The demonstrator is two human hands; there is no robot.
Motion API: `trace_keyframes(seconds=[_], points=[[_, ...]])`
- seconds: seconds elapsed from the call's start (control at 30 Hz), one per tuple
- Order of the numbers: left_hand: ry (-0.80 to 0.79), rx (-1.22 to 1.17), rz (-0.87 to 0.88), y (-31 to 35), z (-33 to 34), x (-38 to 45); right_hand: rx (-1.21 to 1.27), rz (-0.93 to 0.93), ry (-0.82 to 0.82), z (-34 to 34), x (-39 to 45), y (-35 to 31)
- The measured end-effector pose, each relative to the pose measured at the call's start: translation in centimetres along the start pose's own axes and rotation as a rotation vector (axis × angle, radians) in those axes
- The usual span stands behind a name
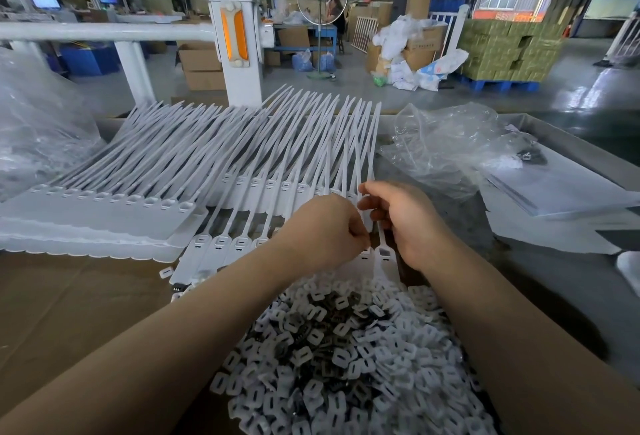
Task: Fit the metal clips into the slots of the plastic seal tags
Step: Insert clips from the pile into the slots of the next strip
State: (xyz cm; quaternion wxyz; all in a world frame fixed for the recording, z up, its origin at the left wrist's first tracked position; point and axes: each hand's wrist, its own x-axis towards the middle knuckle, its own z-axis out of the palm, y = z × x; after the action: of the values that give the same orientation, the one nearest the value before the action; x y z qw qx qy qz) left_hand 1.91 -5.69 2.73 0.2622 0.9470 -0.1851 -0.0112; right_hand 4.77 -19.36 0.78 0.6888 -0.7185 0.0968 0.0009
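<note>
Heaped nearest: small white and dark clips, spilling off the bottom edge. Just beyond that heap, left hand curled, fingertips pinching something too small to make out. Right hand gripping a white seal tag, its strap partly hidden behind the fingers.

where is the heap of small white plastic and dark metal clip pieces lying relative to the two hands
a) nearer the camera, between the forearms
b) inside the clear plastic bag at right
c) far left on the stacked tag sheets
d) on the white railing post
a: the heap of small white plastic and dark metal clip pieces lies between the forearms, nearer the camera than the left hand and right hand, which work at the white plastic seal tags beyond it.
</note>
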Motion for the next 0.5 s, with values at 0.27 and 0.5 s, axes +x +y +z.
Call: trace_keyframes(seconds=[0.27,0.5], points=[[-0.018,-0.169,-0.222,-0.58,0.7,0.27,-0.018,-0.018,0.014,0.01,0.23,0.19],[0.051,0.011,-0.243,-0.52,1.0,0.37,-0.02,-0.026,0.008,0.06,0.35,0.34]])
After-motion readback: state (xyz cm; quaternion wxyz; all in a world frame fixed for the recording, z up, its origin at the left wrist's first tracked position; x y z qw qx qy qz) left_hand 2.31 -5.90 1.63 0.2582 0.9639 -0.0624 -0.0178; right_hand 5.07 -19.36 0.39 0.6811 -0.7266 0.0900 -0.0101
